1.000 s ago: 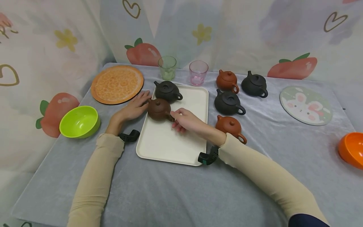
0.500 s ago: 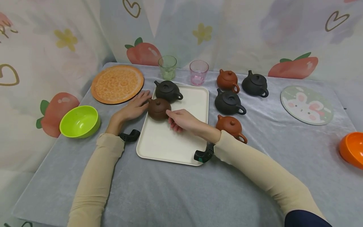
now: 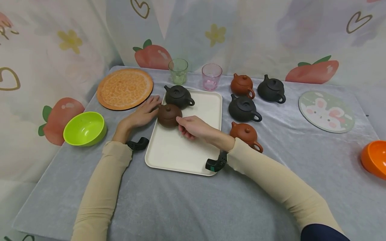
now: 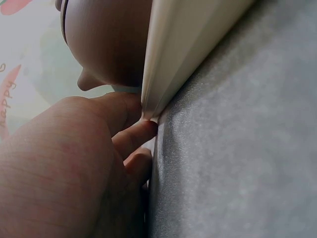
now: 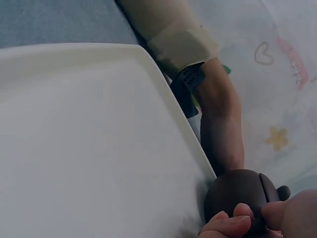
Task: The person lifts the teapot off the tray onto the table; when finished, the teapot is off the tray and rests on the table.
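Observation:
A dark brown teapot (image 3: 168, 116) sits at the left side of the cream tray (image 3: 181, 155), in front of a black teapot (image 3: 177, 96) on the same tray. My right hand (image 3: 194, 127) pinches the brown teapot's handle, which the fingers hide in the head view. In the right wrist view, thumb and curled fingers close around the teapot's (image 5: 235, 191) near side. My left hand (image 3: 143, 113) lies along the tray's left edge with fingers extended. Its fingertips touch the tray's outer wall (image 4: 171, 54), just below the brown teapot's spout (image 4: 90, 80).
Right of the tray stand two black teapots (image 3: 243, 109) (image 3: 271, 89) and two reddish-brown ones (image 3: 242, 85) (image 3: 245, 133). Green (image 3: 178, 72) and pink glasses (image 3: 211, 77) stand behind it. A round orange mat (image 3: 125, 88) and lime bowl (image 3: 84, 130) are left; a rabbit mat (image 3: 326, 112) and orange bowl (image 3: 375, 159), right.
My right hand has shifted slightly left, and the brown teapot's handle has turned from visible to hidden behind my fingers. The left hand stays put. Almost nothing moves in the last half second.

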The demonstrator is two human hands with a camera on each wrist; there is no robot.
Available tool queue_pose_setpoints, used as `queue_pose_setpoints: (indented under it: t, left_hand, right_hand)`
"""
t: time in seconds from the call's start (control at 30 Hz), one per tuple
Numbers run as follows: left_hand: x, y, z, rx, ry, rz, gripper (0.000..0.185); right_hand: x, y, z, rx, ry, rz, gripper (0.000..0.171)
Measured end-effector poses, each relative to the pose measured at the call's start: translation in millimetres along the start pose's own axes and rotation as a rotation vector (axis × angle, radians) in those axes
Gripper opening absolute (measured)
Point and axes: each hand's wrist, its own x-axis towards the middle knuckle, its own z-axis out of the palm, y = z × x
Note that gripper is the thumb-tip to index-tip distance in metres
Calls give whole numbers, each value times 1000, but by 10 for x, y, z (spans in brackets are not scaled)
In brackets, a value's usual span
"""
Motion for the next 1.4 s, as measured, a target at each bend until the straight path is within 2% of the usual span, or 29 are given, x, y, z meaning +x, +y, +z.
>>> queue_pose_setpoints:
  t: [0.2,0.5,1.17,1.4]
  left_hand:
    - [-1,-14,9,-1,-2,-7,54]
    - [16,10,5,-11,11,-7,56]
    - [1,22,-28,-2,3,-17,60]
    - [-2,35,-28,-18,-4,-32,60]
  right_hand:
    - [-6,-6,24,-4,-13,-26,47]
    - [-40,22,15,20,30,-23,44]
    - [-236,71,-27,12,9,-56,41]
    - [-314,82,-53,5,-22,-64,42]
